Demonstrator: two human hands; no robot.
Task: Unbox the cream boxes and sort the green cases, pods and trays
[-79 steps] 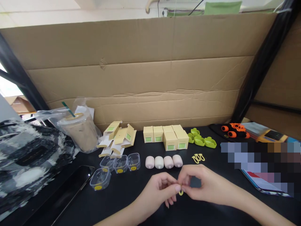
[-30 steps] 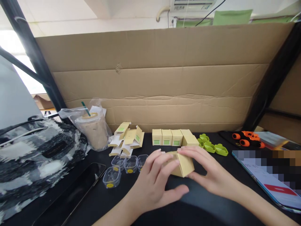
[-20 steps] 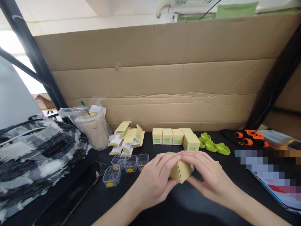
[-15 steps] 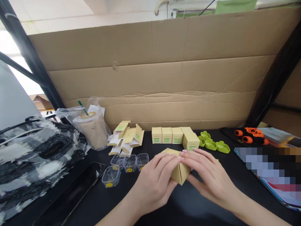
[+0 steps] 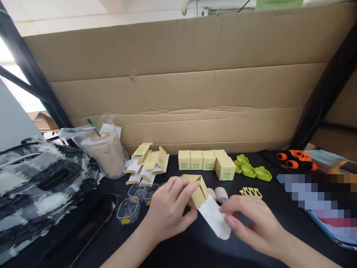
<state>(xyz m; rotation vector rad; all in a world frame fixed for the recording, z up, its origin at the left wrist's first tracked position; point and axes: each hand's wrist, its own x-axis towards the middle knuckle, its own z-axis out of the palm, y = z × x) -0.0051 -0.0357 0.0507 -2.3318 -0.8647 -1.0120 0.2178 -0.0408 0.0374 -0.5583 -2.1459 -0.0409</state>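
Observation:
My left hand [image 5: 167, 208] grips a small tan cardboard box [image 5: 197, 191] just above the black table [image 5: 251, 257]. The box's end is open and its white flap [image 5: 215, 220] hangs out toward me. My right hand [image 5: 251, 227] pinches that flap by its near edge. Two pink oblong pieces [image 5: 219, 194] lie just behind the box, partly hidden by it. A row of closed tan boxes with green labels [image 5: 208, 164] stands farther back.
Clear plastic cups [image 5: 134, 203] and a heap of flat box blanks [image 5: 146, 165] lie left. An iced drink in a bag [image 5: 104, 152] stands at far left, beside a patterned bag [image 5: 36, 186] and a phone [image 5: 89, 223]. Green pieces [image 5: 251, 170], yellow clips [image 5: 250, 192] sit right.
Earlier my fingers pinched a small yellow clip. Then both hands took a tan box; now the box's end flap is pulled open by my right hand and the box has shifted left.

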